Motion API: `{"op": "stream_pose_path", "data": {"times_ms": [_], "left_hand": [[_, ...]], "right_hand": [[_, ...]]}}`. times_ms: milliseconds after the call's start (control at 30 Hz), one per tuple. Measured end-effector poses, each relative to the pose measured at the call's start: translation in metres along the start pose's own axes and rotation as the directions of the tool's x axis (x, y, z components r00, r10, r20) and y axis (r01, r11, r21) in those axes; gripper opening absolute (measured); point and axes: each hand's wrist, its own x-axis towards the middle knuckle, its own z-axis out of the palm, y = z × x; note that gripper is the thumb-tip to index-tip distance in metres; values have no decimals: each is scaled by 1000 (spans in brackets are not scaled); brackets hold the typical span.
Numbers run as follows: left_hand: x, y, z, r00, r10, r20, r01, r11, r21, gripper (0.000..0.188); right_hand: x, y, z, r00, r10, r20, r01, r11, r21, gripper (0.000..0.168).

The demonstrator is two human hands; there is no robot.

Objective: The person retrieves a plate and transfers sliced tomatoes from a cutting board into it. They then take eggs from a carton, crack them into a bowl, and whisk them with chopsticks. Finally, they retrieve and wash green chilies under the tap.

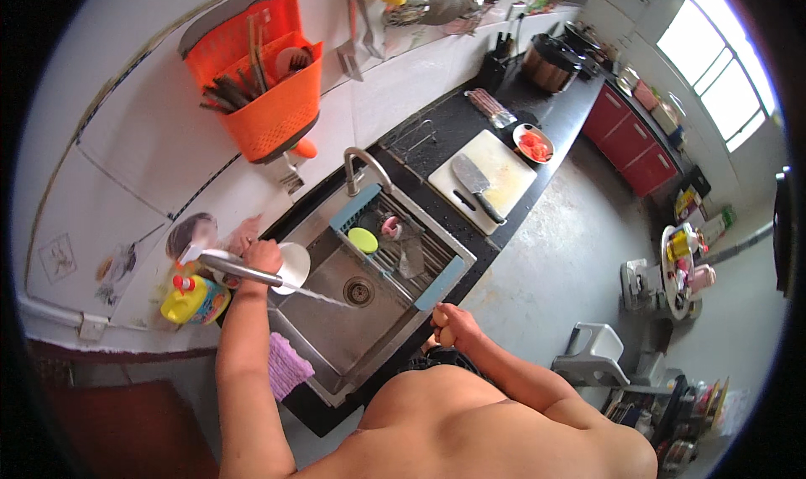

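My left hand is at the left side of the sink, gripping the edge of a white bowl; part of the grip is hidden. A metal spout crosses in front of my left wrist, and water streams from it towards the drain of the steel sink. In my right hand, held low by the sink's front right corner, are rounded light-brown things that look like eggs. A blue-ended drain rack spans the sink's right side, with a green round item in it.
Right of the sink, a knife lies on a white cutting board, beside a bowl of cut red food. A curved faucet stands behind the sink. Detergent and a purple cloth are at left. An orange utensil holder hangs above.
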Motion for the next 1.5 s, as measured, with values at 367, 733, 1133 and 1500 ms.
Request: {"op": "stream_pose_path", "data": {"times_ms": [367,733,1133,1500], "left_hand": [[-7,13,-38,989,-116,94,121,991,-52,21],[-125,101,11,863,-391,319,476,842,-255,52],[-132,248,-71,653,-755,67,754,656,44,43],[71,485,-100,840,-390,376,286,-271,-919,62]], "right_hand": [[-3,-12,-14,997,74,38,-81,968,237,22],[15,-60,-58,983,4,182,-29,990,135,32],[23,-169,-274,981,-60,185,11,966,259,31],[-11,-263,-449,991,-123,-59,129,714,688,29]]}}
